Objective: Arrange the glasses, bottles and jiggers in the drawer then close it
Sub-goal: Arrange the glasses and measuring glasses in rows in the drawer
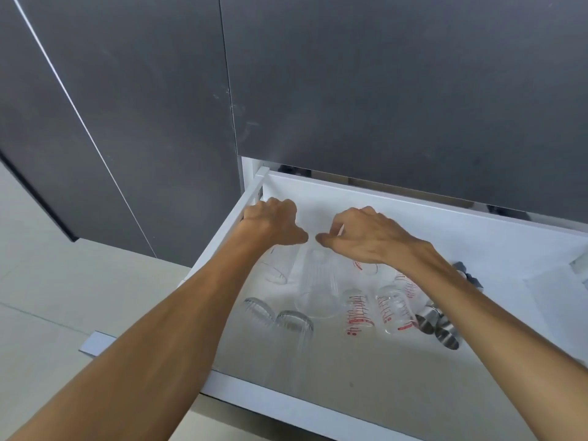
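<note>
A white drawer (286, 399) stands pulled out below dark cabinet fronts. My left hand (273, 222) is curled at the drawer's far left corner over the top of a clear glass (275, 270). My right hand (362, 233) is curled beside it over a small red-marked measuring glass (366, 267). A ribbed clear bottle (318, 281) stands between and below the hands. Two ribbed glasses (259, 308) stand nearer on the left. Red-printed measuring glasses (358, 311) sit in the middle. Steel jiggers (442, 329) lie at the right, partly hidden by my right forearm.
Dark grey cabinet doors (381, 90) rise right behind the drawer. A pale tiled floor (47, 297) lies to the left. Another metal piece (463, 270) shows past my right wrist. The drawer's near half holds bare grey bottom (381, 377).
</note>
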